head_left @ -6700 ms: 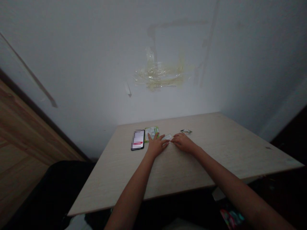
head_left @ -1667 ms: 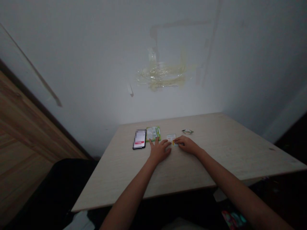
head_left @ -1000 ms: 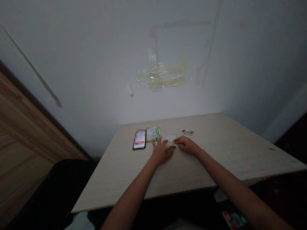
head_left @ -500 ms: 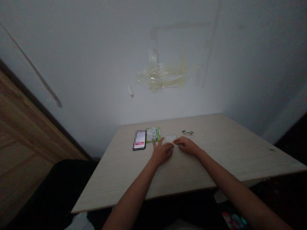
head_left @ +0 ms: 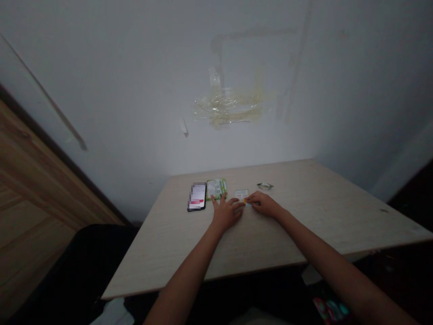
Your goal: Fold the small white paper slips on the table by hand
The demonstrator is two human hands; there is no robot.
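A small white printed packet (head_left: 241, 194) with a yellow spot near its lower edge lies flat on the table between my hands. Over its right lower corner, my right hand (head_left: 265, 204) has its fingertips pressed together, pinching the edge; the exact hold is partly hidden. My left hand (head_left: 227, 214) rests with its fingers spread. Some of its fingertips touch the packet's lower left side, and others reach the lower edge of a green and white packet (head_left: 217, 187). Beyond the right hand lies a small folded wrapper (head_left: 265, 185), apart from it.
A phone (head_left: 197, 197) with a lit, blurred screen lies left of the green packet. The pale wooden table (head_left: 257, 243) meets a wall (head_left: 152, 90) that carries strips of clear tape (head_left: 233, 108). Wooden boards (head_left: 34, 180) stand at the left.
My left hand's fingers have spread and shifted slightly, with the fingertips a little further left over the green packet's edge. The right hand stays almost where it was.
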